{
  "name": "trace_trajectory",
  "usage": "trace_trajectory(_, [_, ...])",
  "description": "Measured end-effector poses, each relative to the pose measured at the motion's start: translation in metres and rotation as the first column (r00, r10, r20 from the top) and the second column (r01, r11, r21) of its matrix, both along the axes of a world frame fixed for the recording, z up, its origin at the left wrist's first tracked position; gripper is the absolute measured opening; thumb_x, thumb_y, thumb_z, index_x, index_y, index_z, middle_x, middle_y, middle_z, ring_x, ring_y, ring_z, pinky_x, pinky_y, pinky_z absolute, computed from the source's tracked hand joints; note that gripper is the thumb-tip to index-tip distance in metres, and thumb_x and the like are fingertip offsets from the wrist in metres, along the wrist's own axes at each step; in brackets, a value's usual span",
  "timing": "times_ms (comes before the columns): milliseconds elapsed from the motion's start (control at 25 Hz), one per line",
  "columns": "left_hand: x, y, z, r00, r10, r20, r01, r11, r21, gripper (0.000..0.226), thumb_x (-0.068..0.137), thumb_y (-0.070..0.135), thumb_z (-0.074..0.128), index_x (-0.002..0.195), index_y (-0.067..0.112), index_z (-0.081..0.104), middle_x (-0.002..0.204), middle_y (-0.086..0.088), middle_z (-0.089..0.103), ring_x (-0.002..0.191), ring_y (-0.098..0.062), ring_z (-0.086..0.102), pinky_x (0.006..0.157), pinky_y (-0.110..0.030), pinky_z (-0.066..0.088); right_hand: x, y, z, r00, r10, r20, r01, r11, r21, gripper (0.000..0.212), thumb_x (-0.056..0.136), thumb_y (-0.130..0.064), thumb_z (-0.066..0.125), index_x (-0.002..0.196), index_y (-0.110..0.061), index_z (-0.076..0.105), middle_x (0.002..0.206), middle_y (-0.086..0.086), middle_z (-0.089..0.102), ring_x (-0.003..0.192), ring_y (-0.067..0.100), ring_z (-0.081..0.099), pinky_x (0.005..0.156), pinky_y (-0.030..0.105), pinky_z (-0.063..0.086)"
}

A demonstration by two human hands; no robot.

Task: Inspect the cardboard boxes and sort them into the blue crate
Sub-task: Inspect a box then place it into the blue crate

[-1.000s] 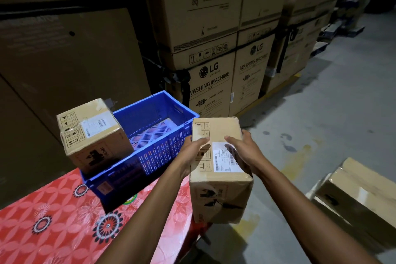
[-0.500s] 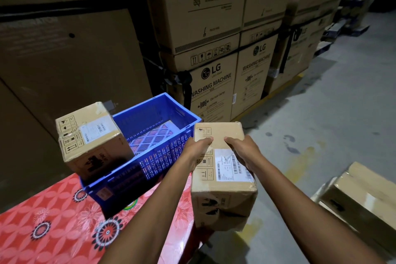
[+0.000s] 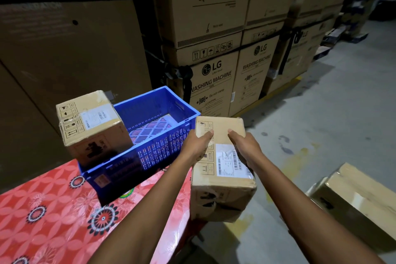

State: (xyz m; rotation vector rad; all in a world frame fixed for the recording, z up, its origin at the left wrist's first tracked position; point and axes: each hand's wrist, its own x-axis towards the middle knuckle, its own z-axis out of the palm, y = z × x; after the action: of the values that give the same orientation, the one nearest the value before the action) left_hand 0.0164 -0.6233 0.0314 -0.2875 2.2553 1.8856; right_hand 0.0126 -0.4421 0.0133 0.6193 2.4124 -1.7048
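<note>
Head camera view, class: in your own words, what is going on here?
A person grips a cardboard box with the left hand and right hand, beside the right end of the blue crate on the red patterned table. A second box sits at the crate's left end. A third box lies on the floor.

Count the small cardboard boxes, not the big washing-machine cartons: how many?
3. The crate box stands in the blue crate, left end; the held box is between left hand and right hand; the floor box lies far right. Others may be off-frame.
</note>
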Motion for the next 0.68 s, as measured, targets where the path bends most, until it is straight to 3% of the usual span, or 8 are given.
trace_trajectory(120, [0.016, 0.006, 0.002, 0.999, -0.013, -0.029, 0.014, 0.999, 0.042, 0.045, 0.093, 0.058, 0.060, 0.128, 0.031, 0.057, 0.110, 0.007, 0.071, 0.092, -0.015, 0.072, 0.066, -0.035, 0.060, 0.019, 0.005, 0.001, 0.997, -0.051, -0.058, 0.046, 0.995, -0.084, 0.095, 0.060, -0.094, 0.055, 0.124, -0.026, 0.062, 0.109, -0.002, 0.077, 0.091, 0.022, 0.076, 0.086, 0.047, 0.061])
trace_trajectory(240, [0.031, 0.009, 0.011, 0.996, -0.032, -0.087, 0.038, 0.997, 0.061, 0.054, 0.091, 0.071, 0.050, 0.130, 0.035, 0.055, 0.111, 0.015, 0.067, 0.099, -0.009, 0.066, 0.075, -0.033, 0.054, 0.045, 0.006, 0.011, 0.985, -0.137, -0.108, 0.123, 0.984, -0.130, 0.082, 0.080, -0.087, 0.043, 0.127, -0.022, 0.058, 0.110, 0.001, 0.074, 0.095, 0.024, 0.074, 0.086, 0.045, 0.060])
trace_trajectory(320, [0.035, 0.008, 0.018, 0.990, -0.017, -0.137, 0.030, 0.995, 0.094, 0.065, 0.086, 0.079, 0.044, 0.128, 0.031, 0.056, 0.114, 0.008, 0.070, 0.105, -0.018, 0.069, 0.090, -0.045, 0.056, 0.056, 0.006, 0.017, 0.966, -0.213, -0.144, 0.188, 0.968, -0.168, 0.078, 0.082, -0.088, 0.036, 0.126, -0.025, 0.049, 0.111, 0.004, 0.068, 0.097, 0.026, 0.071, 0.088, 0.049, 0.059])
trace_trajectory(400, [0.037, 0.005, 0.028, 0.985, 0.037, -0.167, -0.004, 0.981, 0.196, 0.051, 0.098, 0.066, 0.041, 0.120, 0.022, 0.054, 0.111, -0.006, 0.071, 0.100, -0.027, 0.071, 0.088, -0.050, 0.059, 0.061, 0.006, 0.023, 0.935, -0.291, -0.204, 0.237, 0.938, -0.254, 0.073, 0.086, -0.087, 0.031, 0.120, -0.023, 0.045, 0.108, 0.005, 0.063, 0.095, 0.026, 0.067, 0.087, 0.049, 0.057])
trace_trajectory(480, [0.036, 0.001, 0.027, 0.985, 0.087, -0.146, -0.038, 0.949, 0.312, 0.046, 0.105, 0.053, 0.039, 0.123, 0.013, 0.054, 0.113, -0.014, 0.071, 0.100, -0.030, 0.072, 0.083, -0.048, 0.061, 0.064, 0.006, 0.024, 0.909, -0.352, -0.222, 0.268, 0.903, -0.335, 0.067, 0.093, -0.080, 0.031, 0.118, -0.020, 0.046, 0.108, 0.004, 0.059, 0.095, 0.023, 0.062, 0.087, 0.045, 0.055])
trace_trajectory(560, [0.039, -0.003, 0.017, 0.994, 0.056, -0.092, -0.019, 0.932, 0.363, 0.058, 0.101, 0.058, 0.043, 0.131, 0.011, 0.056, 0.118, -0.016, 0.072, 0.103, -0.029, 0.073, 0.081, -0.046, 0.061, 0.069, 0.003, 0.017, 0.919, -0.358, -0.167, 0.265, 0.872, -0.411, 0.076, 0.091, -0.084, 0.032, 0.121, -0.018, 0.053, 0.116, 0.007, 0.062, 0.100, 0.022, 0.063, 0.084, 0.042, 0.055])
trace_trajectory(680, [0.051, -0.011, -0.018, 0.994, -0.092, 0.058, 0.066, 0.934, 0.350, 0.072, 0.093, 0.068, 0.045, 0.136, 0.013, 0.059, 0.125, -0.014, 0.071, 0.112, -0.030, 0.071, 0.098, -0.051, 0.055, 0.085, -0.003, 0.001, 0.948, -0.316, -0.040, 0.266, 0.855, -0.446, 0.058, 0.104, -0.064, 0.030, 0.102, -0.015, 0.062, 0.102, 0.006, 0.068, 0.088, 0.019, 0.064, 0.069, 0.033, 0.049])
